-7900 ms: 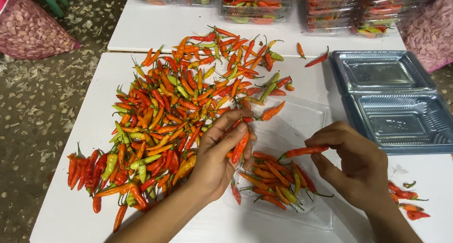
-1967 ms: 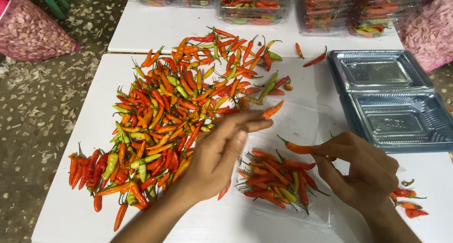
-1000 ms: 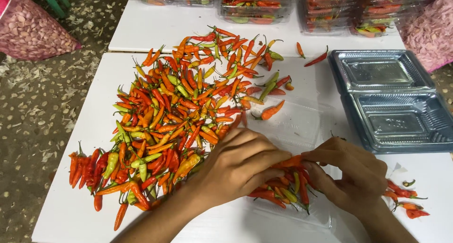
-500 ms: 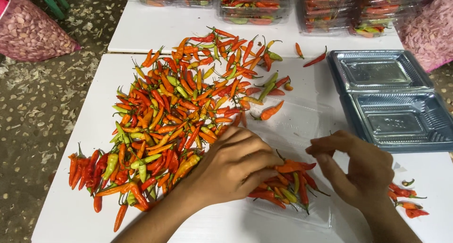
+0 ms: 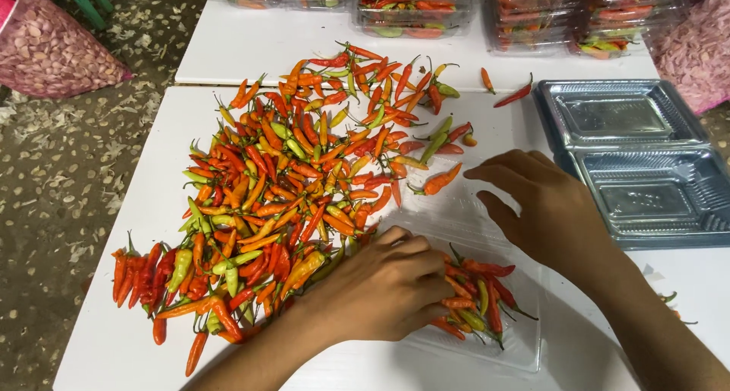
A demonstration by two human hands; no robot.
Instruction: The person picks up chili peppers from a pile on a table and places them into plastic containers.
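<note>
Left of the clear plastic tray (image 5: pixel 525 345), a big heap of red, orange and green chilies (image 5: pixel 304 186) covers the white desk (image 5: pixel 114 345). The left hand (image 5: pixel 388 288) rests curled, fingers narrow, on the chilies in the tray (image 5: pixel 479 292). Above the tray's far edge the right hand (image 5: pixel 547 201) hovers with spread, empty fingers. Right of the tray lie stacked empty containers (image 5: pixel 639 163).

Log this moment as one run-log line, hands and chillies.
left hand: resting on chillies in clear tray | right hand: open, above tray lid, reaching toward loose chilli pile | empty trays: stacked right
</note>
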